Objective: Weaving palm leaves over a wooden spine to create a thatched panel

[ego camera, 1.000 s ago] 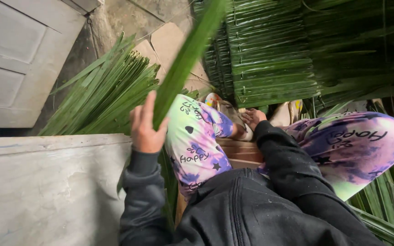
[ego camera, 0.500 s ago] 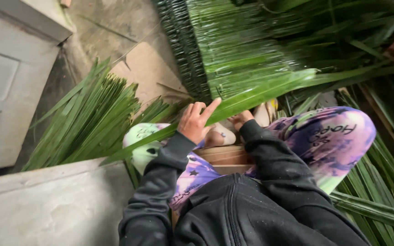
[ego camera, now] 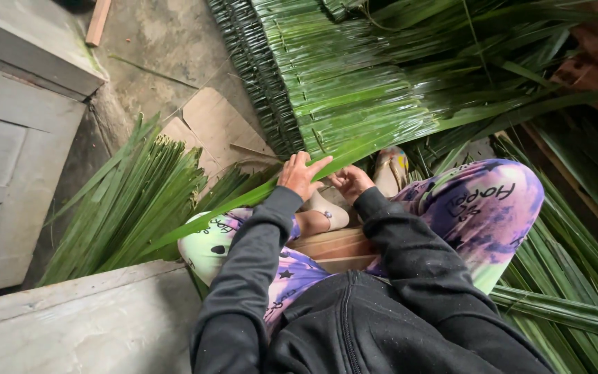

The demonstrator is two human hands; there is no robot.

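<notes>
Sitting low among the leaves, the person now has one long green leaf laid almost flat across the lap, where a second ago it stood nearly upright in the left hand alone and half a second ago it was already tipping over toward three o'clock. The left hand rests on top of the leaf with its fingers spread and only loosely curled, so it presses on the blade more than it grips it. The right hand has come up just beside it, touching the leaf's underside; whether its fingers are closed round the blade I cannot tell. The leaf runs from about eight o'clock, past the knee, up toward two o'clock, where its far end lies over the woven leaf mat. Both hands meeting on the one blade suggests, to my eye, that picking a leaf is done and the working of it is in hand. A loose heap of cut leaves lies at nine o'clock, near a flattened piece of cardboard on the concrete floor.
</notes>
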